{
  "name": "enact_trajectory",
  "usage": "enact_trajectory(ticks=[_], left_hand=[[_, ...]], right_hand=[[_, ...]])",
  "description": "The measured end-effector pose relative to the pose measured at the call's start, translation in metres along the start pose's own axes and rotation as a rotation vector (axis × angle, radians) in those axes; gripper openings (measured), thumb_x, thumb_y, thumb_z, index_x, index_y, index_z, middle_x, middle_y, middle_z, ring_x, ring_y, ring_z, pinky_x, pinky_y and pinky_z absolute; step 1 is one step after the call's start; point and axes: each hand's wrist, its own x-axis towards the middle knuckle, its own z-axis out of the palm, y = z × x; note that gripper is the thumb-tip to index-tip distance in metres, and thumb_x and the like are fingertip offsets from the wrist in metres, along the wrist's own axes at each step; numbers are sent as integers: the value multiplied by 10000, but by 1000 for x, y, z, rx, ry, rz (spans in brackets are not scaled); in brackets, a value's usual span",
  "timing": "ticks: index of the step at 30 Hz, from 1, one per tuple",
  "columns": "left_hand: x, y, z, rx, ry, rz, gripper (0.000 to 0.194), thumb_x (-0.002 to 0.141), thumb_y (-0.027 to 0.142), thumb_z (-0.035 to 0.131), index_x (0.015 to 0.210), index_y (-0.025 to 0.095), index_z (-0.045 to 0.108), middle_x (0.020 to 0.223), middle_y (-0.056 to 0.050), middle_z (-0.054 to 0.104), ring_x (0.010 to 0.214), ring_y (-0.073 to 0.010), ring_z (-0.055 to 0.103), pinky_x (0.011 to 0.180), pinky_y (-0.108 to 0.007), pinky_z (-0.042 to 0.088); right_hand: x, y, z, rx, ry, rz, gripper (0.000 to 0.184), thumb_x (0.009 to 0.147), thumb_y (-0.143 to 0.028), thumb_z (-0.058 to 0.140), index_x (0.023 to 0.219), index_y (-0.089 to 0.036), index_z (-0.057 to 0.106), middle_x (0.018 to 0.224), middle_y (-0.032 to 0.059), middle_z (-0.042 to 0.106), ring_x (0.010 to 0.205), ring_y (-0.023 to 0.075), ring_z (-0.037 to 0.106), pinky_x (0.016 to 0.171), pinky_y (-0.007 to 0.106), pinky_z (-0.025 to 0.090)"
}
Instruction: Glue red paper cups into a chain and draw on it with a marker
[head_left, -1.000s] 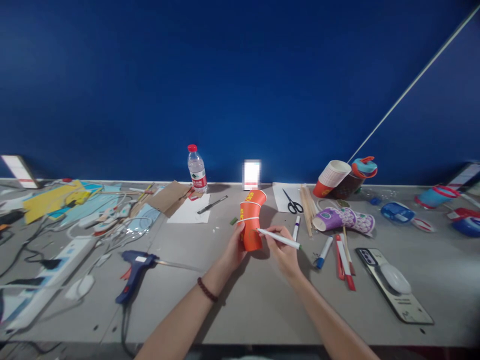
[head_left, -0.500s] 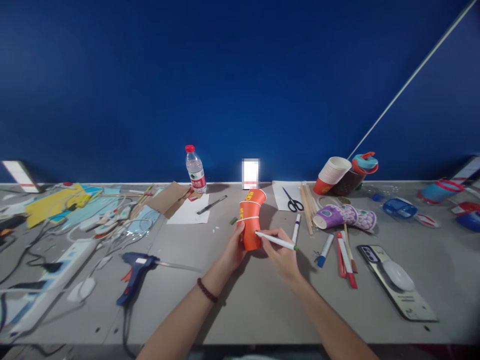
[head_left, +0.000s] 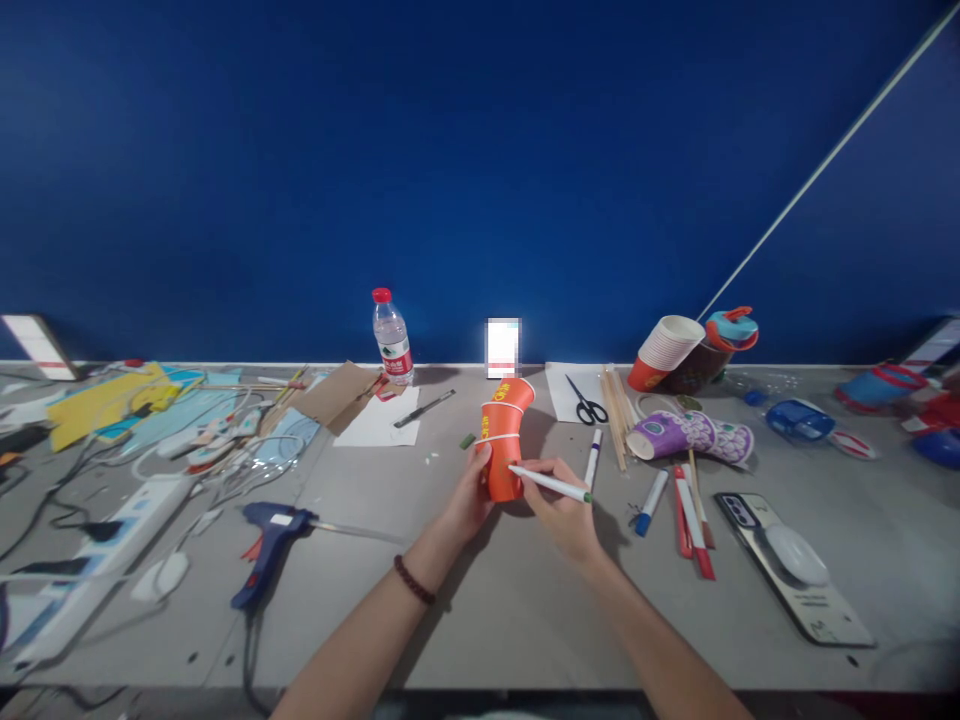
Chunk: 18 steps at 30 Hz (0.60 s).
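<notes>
Several orange paper cups joined into a bent tube lean away from me in the middle of the table. My left hand is closed around the left side of the lowest cup. Between the fingers of my right hand is a white marker with a green end. Its tip meets or nearly meets the lowest cup's right side; whether it touches I cannot tell. A purple marker lies just beyond my right hand, and a blue-capped marker lies to its right.
On the left are a glue gun, a power strip and tangled cables. A water bottle stands at the back. To the right lie scissors, wooden sticks, a purple cup tube, stacked cups and a phone.
The marker in my right hand has shifted slightly left along the lowest cup. My left hand keeps its hold, and the cup tube stays almost in place.
</notes>
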Motion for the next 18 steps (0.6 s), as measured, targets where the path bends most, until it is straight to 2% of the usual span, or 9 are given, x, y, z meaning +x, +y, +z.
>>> enact_trajectory(ticks=[18], left_hand=[[0,0,1,23,45,-11,389,727,409,748,1014,192,599,836,-23,693,731,-166,648,678,-280,513]], right_hand=[[0,2,0,-34,33,10,95,818,-283,637,858,-203,671,872,70,739,768,213,696,646,304,553]])
